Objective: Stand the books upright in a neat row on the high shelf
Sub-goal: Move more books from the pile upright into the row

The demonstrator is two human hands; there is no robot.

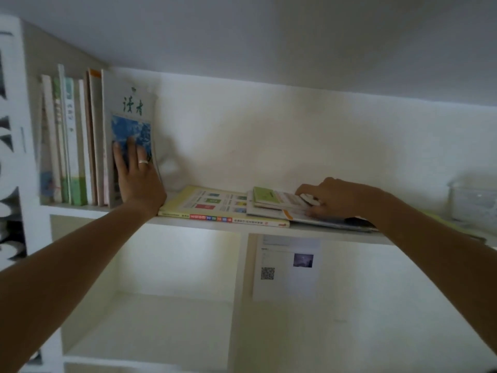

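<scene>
Nearest the camera, two bare forearms reach up from the lower corners toward the high white shelf board [204, 224].

Left hand [138, 179]: laid flat against the cover of the outermost upright book, a thin grey magazine with green characters and a blue picture panel [129, 114]. Its fingers [131, 148] are straight and slightly spread, pressing the cover; a pale ring sits on one finger. The heel of the hand is at shelf level.

Right hand [333, 197]: resting on the stack of books lying flat. Its fingers are curled over the edge of a small white-and-orange booklet [282, 201], gripping it.

Flat stack: a large yellow-covered book with a red-lettered spine [215, 208] lies at the front edge of the shelf, just right of the left hand. On its right part lies the white-and-orange booklet, with a small green-covered booklet [265, 195] on top. Dark, thin items lie beneath the right wrist; detail is unclear.

Upright row [71, 146]: several thin books with white, green and pinkish spines stand at the left end of the shelf against the white side panel [16, 103], with the grey magazine closing the row on the right.

Further right, a clear glass container [473, 203] stands on the shelf. Behind is the white back wall [295, 135]. Below the shelf, a printed sheet with a square code [287, 267] hangs in a lower compartment.
</scene>
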